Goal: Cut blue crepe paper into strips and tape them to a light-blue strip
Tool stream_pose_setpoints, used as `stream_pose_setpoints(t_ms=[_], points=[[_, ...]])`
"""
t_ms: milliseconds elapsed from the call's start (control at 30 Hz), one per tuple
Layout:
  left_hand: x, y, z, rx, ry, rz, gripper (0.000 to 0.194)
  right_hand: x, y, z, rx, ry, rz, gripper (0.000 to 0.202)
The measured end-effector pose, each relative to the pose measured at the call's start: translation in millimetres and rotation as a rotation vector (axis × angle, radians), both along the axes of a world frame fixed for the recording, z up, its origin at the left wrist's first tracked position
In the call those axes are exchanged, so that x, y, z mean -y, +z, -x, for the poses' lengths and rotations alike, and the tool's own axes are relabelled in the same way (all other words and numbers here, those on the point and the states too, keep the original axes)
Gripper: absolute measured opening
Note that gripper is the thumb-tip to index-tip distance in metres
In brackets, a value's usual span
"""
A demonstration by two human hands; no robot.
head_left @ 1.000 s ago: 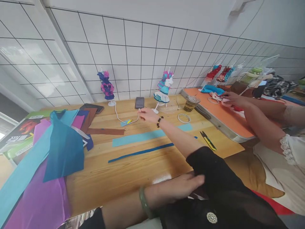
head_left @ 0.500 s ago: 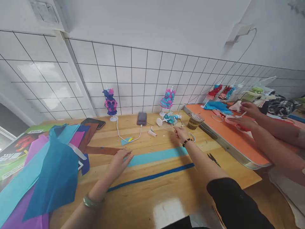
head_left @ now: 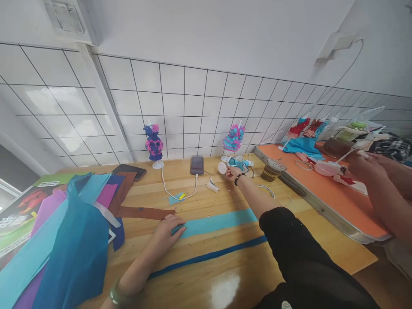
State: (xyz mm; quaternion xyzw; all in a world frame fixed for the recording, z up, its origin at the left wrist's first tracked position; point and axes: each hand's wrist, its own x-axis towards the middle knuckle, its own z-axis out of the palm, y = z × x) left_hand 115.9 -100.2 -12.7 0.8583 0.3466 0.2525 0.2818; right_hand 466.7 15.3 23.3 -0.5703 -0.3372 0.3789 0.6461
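Note:
My left hand (head_left: 169, 230) lies flat with fingers stretched out at the left end of a light blue paper strip (head_left: 219, 222). A brown strip (head_left: 144, 212) reaches to just behind its fingers. My right hand (head_left: 232, 173) is at the back of the table, its fingers closed at the stem of a small white dress-form stand. The round base (head_left: 222, 168) of this stand faces me. The teal dress (head_left: 238, 163) on it lies on its side, partly behind my hand. A dark blue strip (head_left: 209, 255) runs across the table in front of the light blue one.
Two small dressed forms, one purple (head_left: 154, 143) and one pink and teal (head_left: 234, 138), stand by the tiled wall. A power bank (head_left: 197, 165) with cable, a lidded cup (head_left: 273, 169) and coloured sheets (head_left: 77, 240) lie around. Another person's hands (head_left: 367, 165) work over the orange table (head_left: 334, 197).
My right hand has moved back and left, from the table in front of the lying stand to its stem. My left hand has stayed by the strip ends. The view has shifted slightly.

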Motion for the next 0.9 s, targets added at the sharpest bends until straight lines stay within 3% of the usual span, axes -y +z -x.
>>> stream_pose_setpoints(t_ms=[33, 200, 333, 533, 667, 900], points=[[0, -1.1, 0, 0.003, -0.007, -0.013, 0.023, 2, -2.2, 0, -0.044, 0.012, 0.076, 0.032], [0, -2.5, -1, 0.015, -0.019, -0.055, 0.019, 30, -17.4, 0, 0.139, 0.020, 0.228, 0.032], [2, -2.3, -1, -0.010, 0.009, -0.047, 0.021, 63, -24.6, -6, 0.357, 0.009, 0.230, 0.025], [5, -3.2, -2, -0.008, 0.038, -0.061, 0.021, 98, -21.1, -24, 0.700, -0.071, 0.164, 0.026], [6, -2.8, -2, -0.004, 0.044, -0.059, 0.021, 96, -28.5, -20, 0.883, -0.083, 0.139, 0.025], [7, -1.8, -1, 0.008, 0.030, -0.041, 0.020, 57, -43.3, 7, 1.105, -0.004, 0.149, 0.023]])
